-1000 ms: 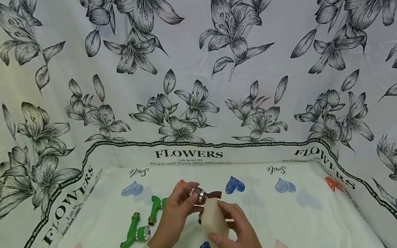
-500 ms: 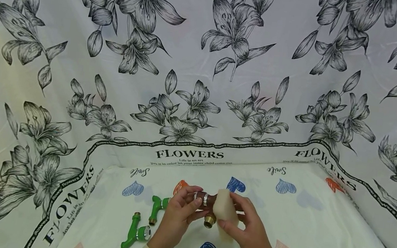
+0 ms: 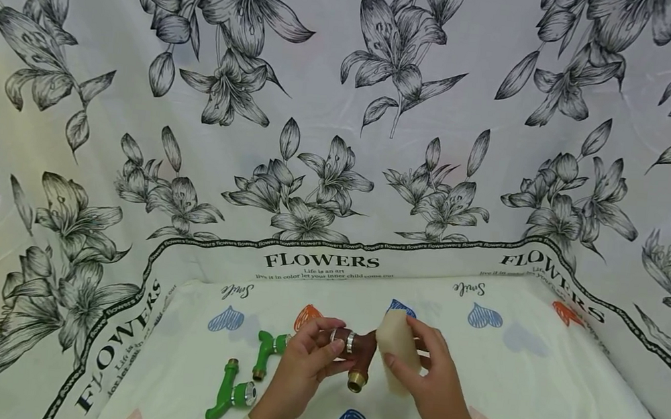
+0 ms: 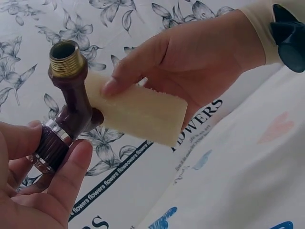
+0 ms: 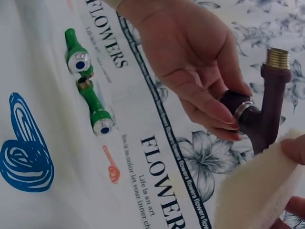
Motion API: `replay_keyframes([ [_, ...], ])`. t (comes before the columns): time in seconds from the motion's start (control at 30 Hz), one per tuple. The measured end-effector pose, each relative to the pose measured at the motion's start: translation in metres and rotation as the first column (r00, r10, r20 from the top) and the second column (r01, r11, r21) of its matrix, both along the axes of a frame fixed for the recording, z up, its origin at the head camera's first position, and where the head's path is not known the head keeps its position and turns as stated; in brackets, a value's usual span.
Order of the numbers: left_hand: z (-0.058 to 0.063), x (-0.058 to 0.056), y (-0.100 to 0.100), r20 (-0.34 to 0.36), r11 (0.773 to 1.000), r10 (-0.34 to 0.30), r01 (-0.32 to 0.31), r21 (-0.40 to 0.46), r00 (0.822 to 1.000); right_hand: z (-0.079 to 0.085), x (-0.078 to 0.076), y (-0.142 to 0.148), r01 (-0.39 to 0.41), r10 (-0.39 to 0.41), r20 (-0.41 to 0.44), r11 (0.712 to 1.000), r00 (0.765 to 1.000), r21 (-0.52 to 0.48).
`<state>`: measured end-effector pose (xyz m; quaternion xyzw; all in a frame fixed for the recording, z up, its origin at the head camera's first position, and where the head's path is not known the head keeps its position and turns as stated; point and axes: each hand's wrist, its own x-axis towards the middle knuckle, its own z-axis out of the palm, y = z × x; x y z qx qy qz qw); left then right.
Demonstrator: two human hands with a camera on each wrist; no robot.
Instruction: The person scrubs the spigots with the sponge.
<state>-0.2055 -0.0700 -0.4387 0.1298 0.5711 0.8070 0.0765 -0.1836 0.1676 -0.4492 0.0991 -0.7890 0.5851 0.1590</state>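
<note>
My left hand [image 3: 302, 361] grips a dark red-brown tap [image 3: 364, 354] by its ribbed knob end with silver rings. The tap's brass threaded end [image 4: 66, 59] points toward me in the head view. In my right hand [image 3: 431, 374] is a cream sponge block [image 3: 398, 344], pinched between thumb and fingers. One end of the sponge lies against the tap's spout side, as the left wrist view shows. Part of the spout is hidden behind the sponge in the right wrist view.
Two green taps lie on the cloth to the left: a nearer green tap [image 3: 226, 395] and a farther green tap [image 3: 263, 354], partly beside my left hand. A flower-printed cloth wall [image 3: 337, 196] rises behind the heart-printed cloth [image 3: 536, 391].
Both hands have shifted to the right. The tap has turned so that its brass end shows, and the sponge has slid rightward from over its body to its spout.
</note>
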Motion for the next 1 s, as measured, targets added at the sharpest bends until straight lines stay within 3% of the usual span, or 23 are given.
replay_keyframes([
  [0.17, -0.001, -0.001, -0.001, -0.002, 1.0, 0.01, -0.01, -0.014, 1.0, 0.003, 0.003, 0.0, -0.088, 0.094, 0.073, 0.992, 0.993, -0.087],
  [0.47, -0.003, -0.004, -0.001, 0.008, 0.997, 0.076, -0.076, -0.034, 0.997, 0.002, 0.014, -0.012, -0.201, 0.219, 0.164, 0.973, 0.962, -0.117],
  [0.77, -0.007, -0.009, -0.004, 0.013, 0.992, 0.124, -0.123, -0.039, 0.992, 0.008, 0.023, -0.017, -0.35, 0.356, 0.086, 0.933, 0.93, -0.077],
  [1.0, -0.007, -0.009, -0.004, 0.01, 0.994, 0.108, -0.108, -0.031, 0.994, 0.007, 0.021, -0.016, -0.328, 0.333, 0.087, 0.942, 0.939, -0.075],
])
